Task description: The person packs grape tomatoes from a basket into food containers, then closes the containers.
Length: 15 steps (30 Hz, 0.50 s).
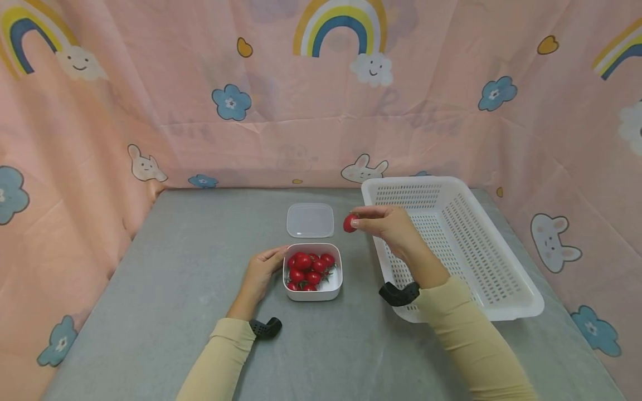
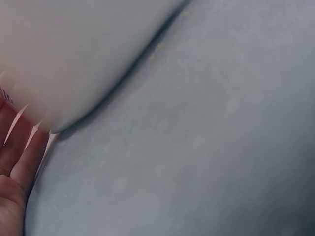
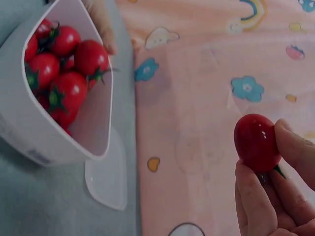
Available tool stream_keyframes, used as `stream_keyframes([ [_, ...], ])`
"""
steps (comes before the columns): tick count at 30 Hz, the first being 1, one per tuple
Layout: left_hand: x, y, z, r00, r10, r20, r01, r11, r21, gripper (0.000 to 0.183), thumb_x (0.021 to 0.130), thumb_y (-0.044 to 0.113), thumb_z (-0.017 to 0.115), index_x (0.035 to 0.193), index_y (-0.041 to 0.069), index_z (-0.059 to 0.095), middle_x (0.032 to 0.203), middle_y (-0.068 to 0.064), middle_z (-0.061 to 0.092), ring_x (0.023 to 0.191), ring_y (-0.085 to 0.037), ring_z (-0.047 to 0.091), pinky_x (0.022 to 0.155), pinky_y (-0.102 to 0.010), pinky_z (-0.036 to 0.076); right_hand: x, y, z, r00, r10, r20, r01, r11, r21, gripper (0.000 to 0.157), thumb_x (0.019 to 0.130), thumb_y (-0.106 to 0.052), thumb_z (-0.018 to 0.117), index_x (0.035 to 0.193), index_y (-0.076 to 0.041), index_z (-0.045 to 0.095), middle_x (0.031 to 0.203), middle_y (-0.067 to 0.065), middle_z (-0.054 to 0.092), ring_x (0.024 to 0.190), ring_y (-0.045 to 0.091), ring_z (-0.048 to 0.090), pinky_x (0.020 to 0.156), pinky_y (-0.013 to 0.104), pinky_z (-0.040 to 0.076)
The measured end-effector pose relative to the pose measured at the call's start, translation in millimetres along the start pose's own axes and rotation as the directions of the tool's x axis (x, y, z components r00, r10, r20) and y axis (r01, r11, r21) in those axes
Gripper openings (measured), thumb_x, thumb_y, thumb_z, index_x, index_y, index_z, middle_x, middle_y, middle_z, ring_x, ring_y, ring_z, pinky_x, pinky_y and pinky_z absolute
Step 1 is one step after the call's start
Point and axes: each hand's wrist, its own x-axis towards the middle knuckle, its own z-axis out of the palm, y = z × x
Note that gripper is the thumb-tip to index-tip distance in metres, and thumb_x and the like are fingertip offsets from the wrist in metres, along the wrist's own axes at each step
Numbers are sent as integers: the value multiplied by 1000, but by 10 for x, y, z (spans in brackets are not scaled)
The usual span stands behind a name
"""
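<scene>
A red cherry tomato (image 3: pixel 257 142) is pinched between the thumb and fingers of my right hand (image 1: pixel 383 225), raised near the left rim of the white basket. In the right wrist view its green stem end points down toward the fingers. My left hand (image 1: pixel 262 273) rests against the left side of a small white food container (image 1: pixel 314 296), fingers (image 2: pixel 29 157) extended along its wall. Several more cherry tomatoes (image 1: pixel 306 270), some with green stems, fill most of that container; a patch of its floor shows at the lower right.
Behind the container a translucent lid (image 1: pixel 310 220) lies flat on the grey tabletop (image 1: pixel 200 245). The large white perforated basket (image 1: pixel 494 245) stands at the right, under my right forearm. A pink patterned curtain (image 1: pixel 281 139) hangs round the table's back and sides.
</scene>
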Motion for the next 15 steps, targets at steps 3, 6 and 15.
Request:
stream_keyframes([
  [3,4,0,-1,1000,0,-7,0,1000,3,34,94,11,66,117,-14,65,92,13,75,88,-1,70,83,-19,56,-21,-15,107,1000,5,8,-5,1000,13,39,90,-18,73,125,-3,67,103,-3,75,114,21,61,111,44,44],
  [6,10,-11,-2,1000,7,-11,-7,1000,12,32,94,11,66,116,-12,67,93,12,75,88,-1,70,82,-18,56,-40,-28,200,1000,7,21,-8,999,34,38,90,-18,73,125,-5,68,101,-3,76,120,26,58,111,46,43],
  [15,8,-2,-10,1000,3,-10,-2,1000,21,31,94,13,66,115,-11,69,94,12,75,88,0,70,83,-18,56,-111,-68,467,999,22,44,-25,996,83,36,88,-16,74,123,-6,70,110,5,76,121,24,62,109,45,46],
])
